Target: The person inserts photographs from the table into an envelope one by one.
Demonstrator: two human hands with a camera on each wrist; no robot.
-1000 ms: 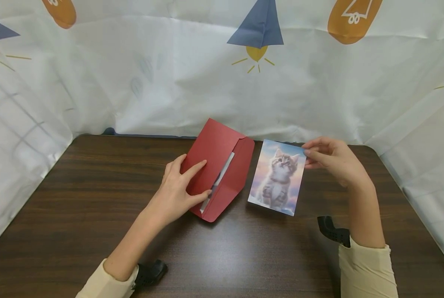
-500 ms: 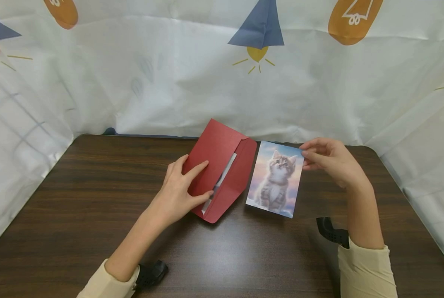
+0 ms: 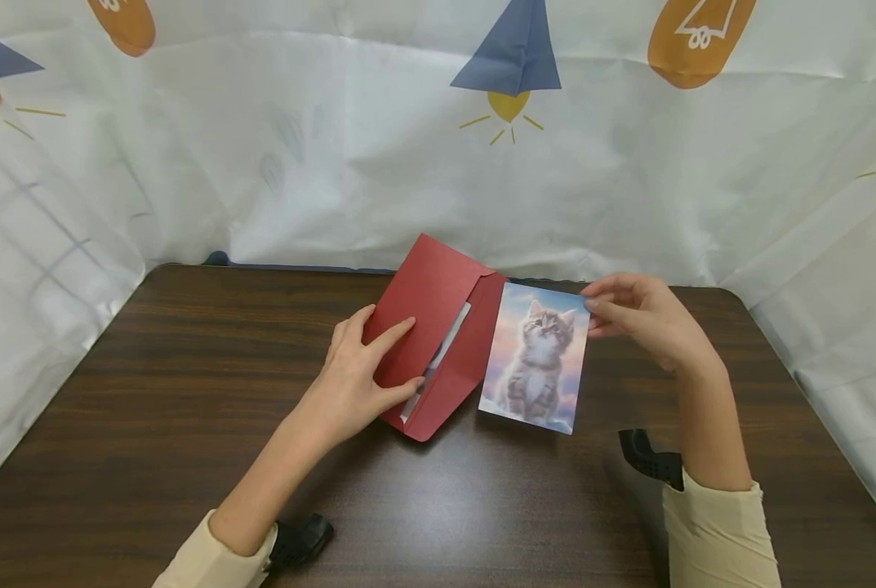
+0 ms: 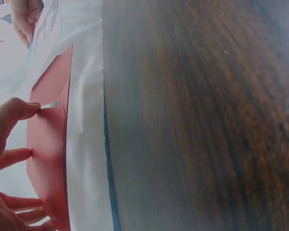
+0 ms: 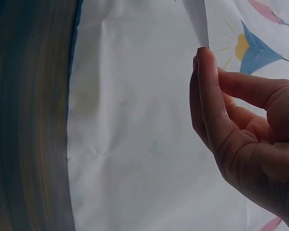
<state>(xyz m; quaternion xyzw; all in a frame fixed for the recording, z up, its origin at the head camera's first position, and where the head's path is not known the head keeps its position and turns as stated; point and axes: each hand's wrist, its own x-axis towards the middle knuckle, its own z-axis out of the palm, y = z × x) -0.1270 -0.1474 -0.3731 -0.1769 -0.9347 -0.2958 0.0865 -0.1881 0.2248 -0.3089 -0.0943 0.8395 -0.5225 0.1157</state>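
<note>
My left hand [image 3: 353,384] holds a red envelope [image 3: 438,286], lifted off the table with its flap [image 3: 455,363] folded back toward the right. The thumb lies at the envelope's mouth, where a pale strip [image 3: 448,335] shows; whether it is lining or paper I cannot tell. Other fingers touch the front and left edge, as the left wrist view shows. A kitten picture card [image 3: 536,359] hangs just right of the envelope, overlapping the flap's edge. Thumb and fingers of my right hand [image 3: 643,318] pinch its upper right corner; in the right wrist view the card [image 5: 198,19] appears nearly edge-on.
Both hands are above a dark wood-grain table [image 3: 188,392]. A white printed curtain [image 3: 298,147] hangs behind it and along both sides. Black wrist mounts [image 3: 301,541] sit at the cream sleeves [image 3: 217,555].
My right hand has moved left with the kitten card, closing the gap to the envelope. The left hand and the envelope have shifted only slightly to the right.
</note>
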